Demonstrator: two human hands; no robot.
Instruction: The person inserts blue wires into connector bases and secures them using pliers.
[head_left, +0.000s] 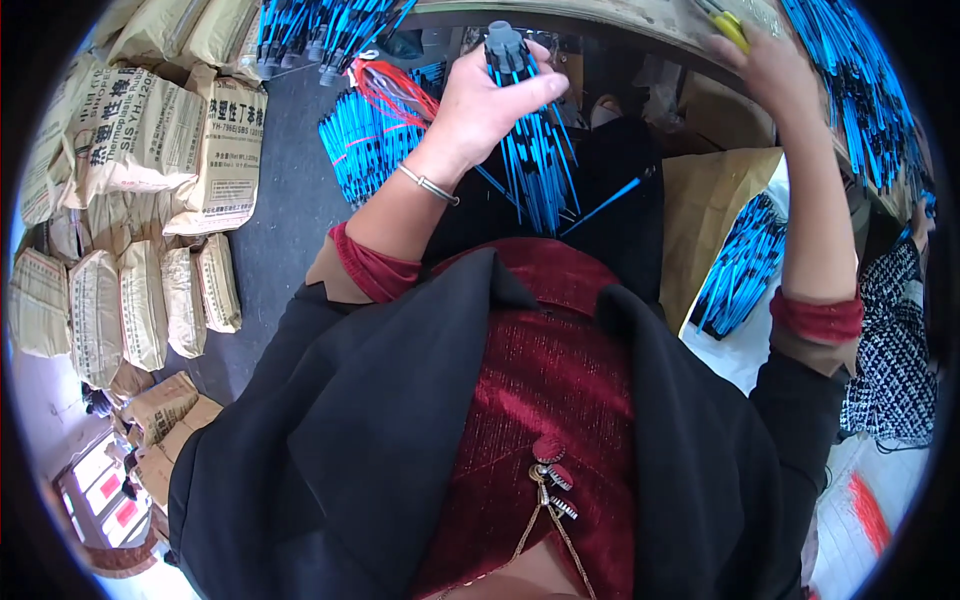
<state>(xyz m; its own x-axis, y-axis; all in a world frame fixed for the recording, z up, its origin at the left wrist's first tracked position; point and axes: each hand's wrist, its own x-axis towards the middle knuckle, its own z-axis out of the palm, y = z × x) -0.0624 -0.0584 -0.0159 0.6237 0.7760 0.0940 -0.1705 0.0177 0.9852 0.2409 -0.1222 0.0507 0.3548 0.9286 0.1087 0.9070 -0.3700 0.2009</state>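
Both hands are working up by the bench: left hand (487, 108) is clamping a bundle of blue cables (537, 160) below its grey connector (505, 42), right hand (768, 62) is closing on a yellow-handled tool (727, 22), so I'd be keeping that grip firm.

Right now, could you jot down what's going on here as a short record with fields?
Left hand: grips a bundle of blue-and-black wires by its grey end cap, wires hanging down
Right hand: raised at the workbench edge, holding a yellow-handled tool
Left wrist: silver bracelet
Floor, left: stacked tan paper sacks
Right side: more blue wires in a brown bag
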